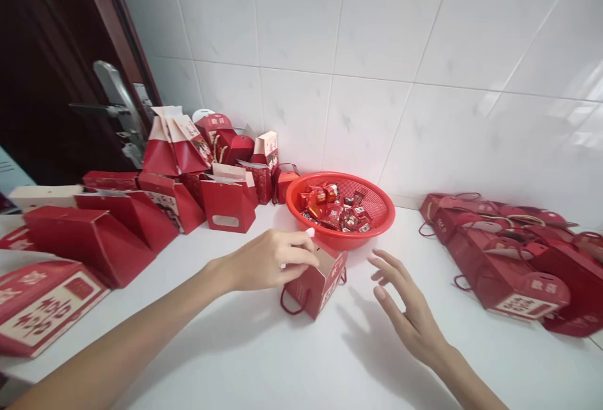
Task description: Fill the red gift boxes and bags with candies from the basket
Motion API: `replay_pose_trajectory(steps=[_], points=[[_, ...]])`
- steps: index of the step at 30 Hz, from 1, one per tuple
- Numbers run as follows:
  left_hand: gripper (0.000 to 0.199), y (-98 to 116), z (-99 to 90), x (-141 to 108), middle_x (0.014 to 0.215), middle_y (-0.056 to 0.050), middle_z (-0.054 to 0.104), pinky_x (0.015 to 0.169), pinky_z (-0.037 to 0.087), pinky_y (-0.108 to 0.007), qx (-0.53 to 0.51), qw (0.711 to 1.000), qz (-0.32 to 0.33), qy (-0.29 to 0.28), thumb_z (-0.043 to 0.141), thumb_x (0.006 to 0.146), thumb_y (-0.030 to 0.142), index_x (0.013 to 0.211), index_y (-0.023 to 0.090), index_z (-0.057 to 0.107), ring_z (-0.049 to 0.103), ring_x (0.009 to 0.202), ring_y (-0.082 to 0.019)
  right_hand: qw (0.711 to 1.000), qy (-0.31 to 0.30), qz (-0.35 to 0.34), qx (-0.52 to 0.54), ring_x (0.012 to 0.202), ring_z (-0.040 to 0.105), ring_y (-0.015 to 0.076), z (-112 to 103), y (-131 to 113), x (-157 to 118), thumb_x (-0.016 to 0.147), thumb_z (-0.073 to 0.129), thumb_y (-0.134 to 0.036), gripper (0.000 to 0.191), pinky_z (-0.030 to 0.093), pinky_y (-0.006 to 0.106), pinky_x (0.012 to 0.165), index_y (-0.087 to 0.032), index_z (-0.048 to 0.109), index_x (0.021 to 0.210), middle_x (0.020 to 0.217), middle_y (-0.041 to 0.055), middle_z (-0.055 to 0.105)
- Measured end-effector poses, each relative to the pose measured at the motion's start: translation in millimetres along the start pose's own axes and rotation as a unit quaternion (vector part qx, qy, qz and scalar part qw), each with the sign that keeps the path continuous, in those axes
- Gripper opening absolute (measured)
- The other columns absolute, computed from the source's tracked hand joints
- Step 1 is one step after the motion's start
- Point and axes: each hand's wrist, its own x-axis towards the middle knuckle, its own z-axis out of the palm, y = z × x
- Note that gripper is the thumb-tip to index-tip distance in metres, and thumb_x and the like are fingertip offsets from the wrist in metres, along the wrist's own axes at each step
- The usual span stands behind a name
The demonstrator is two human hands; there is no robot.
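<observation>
So you've got the small red box (304, 291) smack in the middle of the white tabletop (264, 366), top flaps up, red cord handle (293, 309) looping out at its 7 o'clock. Your left hand (268, 262) comes in from the box's 10 o'clock, fingers curled over the top edge. Can't tell if those fingertips are pinching anything or actually touching the cardboard. There's a ring (282, 265) on that hand, btw. Your right hand (407, 303) is off at 3 o'clock, just beside the box but apart from it, fingers loosely spread with the thumb away from them and nothing in between.

At 12 to 1 o'clock, right behind the box, sits the red plastic basket (384, 212) with shiny wrapped sweets (346, 215) in it. The crowd of standing gift boxes (228, 199) runs from 9 to 11 o'clock, and over at 3 o'clock more red boxes (480, 265) lie piled up near the tiled wall (377, 21).
</observation>
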Motion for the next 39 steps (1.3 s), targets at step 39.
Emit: replay_pose_trajectory(steps=[39], points=[[0.031, -21.5, -3.4, 67.4, 0.096, -0.005, 0.071, 0.081, 0.05, -0.029, -0.148, 0.983, -0.11, 0.018, 0.057, 0.092, 0.045, 0.097, 0.02, 0.075, 0.065, 0.087, -0.018, 0.946, -0.001, 0.158, 0.282, 0.115, 0.062, 0.0271, -7.8, -8.8, 19.9, 0.092, 0.059, -0.052, 0.045, 0.055, 0.038, 0.091, -0.028, 0.06, 0.13, 0.131, 0.0103, 0.063]])
